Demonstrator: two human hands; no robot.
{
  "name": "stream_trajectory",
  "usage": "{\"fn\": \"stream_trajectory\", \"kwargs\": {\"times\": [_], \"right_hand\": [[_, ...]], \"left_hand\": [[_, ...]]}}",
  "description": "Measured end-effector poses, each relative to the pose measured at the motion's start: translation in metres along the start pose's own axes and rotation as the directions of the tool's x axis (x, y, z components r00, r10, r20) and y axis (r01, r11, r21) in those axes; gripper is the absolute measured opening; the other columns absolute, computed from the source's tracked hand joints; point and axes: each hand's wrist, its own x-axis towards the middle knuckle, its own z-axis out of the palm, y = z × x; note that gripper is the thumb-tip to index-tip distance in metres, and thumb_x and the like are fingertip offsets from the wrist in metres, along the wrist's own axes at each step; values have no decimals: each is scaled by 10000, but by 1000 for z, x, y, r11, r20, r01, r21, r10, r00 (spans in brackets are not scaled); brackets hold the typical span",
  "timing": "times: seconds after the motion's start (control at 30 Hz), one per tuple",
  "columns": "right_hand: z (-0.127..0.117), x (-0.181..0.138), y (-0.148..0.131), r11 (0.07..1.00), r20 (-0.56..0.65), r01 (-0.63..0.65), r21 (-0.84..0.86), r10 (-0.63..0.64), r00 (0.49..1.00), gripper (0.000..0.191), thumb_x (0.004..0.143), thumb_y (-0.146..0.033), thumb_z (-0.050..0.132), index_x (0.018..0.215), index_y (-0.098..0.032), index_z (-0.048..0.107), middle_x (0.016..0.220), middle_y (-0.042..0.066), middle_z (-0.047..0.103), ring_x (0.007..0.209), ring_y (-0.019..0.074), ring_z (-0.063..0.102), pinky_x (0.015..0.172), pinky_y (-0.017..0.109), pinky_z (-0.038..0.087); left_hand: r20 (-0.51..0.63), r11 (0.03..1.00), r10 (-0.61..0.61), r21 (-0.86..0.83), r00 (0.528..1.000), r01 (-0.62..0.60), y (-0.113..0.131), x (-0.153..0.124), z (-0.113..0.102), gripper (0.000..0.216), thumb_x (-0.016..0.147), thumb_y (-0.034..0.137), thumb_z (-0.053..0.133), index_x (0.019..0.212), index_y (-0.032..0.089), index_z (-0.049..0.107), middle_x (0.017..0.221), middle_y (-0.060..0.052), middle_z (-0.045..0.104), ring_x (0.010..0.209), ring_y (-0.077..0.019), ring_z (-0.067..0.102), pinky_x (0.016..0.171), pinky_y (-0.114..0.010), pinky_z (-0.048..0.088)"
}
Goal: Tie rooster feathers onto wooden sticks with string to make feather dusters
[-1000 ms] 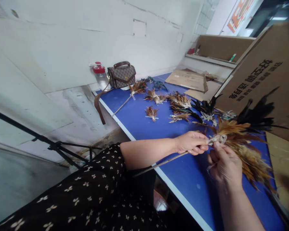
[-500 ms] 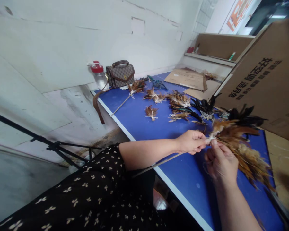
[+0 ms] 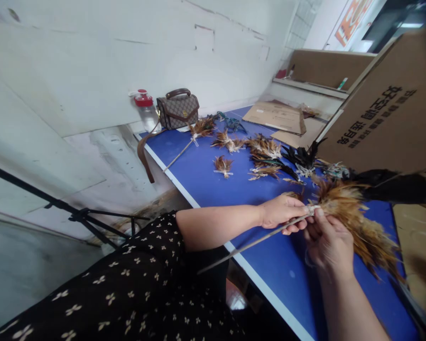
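Observation:
A feather duster with a thin stick [image 3: 252, 244] spans both my hands over the blue table [image 3: 206, 187]. My left hand [image 3: 282, 211] is closed around the stick just below the feathers. At the white binding [image 3: 313, 209] my right hand [image 3: 330, 241] pinches with thumb and fingers; a pale strand hangs faintly beneath it. Brown feathers [image 3: 342, 201] fan out to the right of the binding, and long black feathers [image 3: 397, 185] stretch past them, blurred. The stick's lower end reaches over the table's front edge.
Several tied feather bunches [image 3: 266, 148] lie farther back, with a small bunch [image 3: 223, 166] nearer. Another feathered stick [image 3: 179, 155] rests at left. A handbag [image 3: 179, 111] and red-capped bottle [image 3: 147, 111] stand by the wall. A large carton [image 3: 386, 104] rises at right; a black tripod [image 3: 81, 215] stands left.
The duster has turned in my hands: its black feathers have swung right and lower, and more of the stick shows below my left hand. Both hands have shifted only slightly.

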Motion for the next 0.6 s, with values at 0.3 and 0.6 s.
{"fn": "stream_trajectory", "kwargs": {"times": [0.3,0.6], "right_hand": [[5,2,5,995,-38,76,-69,-78,996,572,674,-541,1042,728,-195,589,534,-111,383,453,50,321,398,194,318],[4,0,3,997,97,71,-27,-68,993,572,802,-542,965,680,-203,521,562,-110,296,455,46,274,408,184,293]], "left_hand": [[-176,988,83,145,981,-58,-4,1,3,476,847,494,901,917,162,567,703,37,645,449,-43,507,423,-191,404],[-140,996,73,67,988,-64,6,-7,10,284,1010,431,708,977,167,610,689,70,536,427,-22,362,391,-163,254]]}}
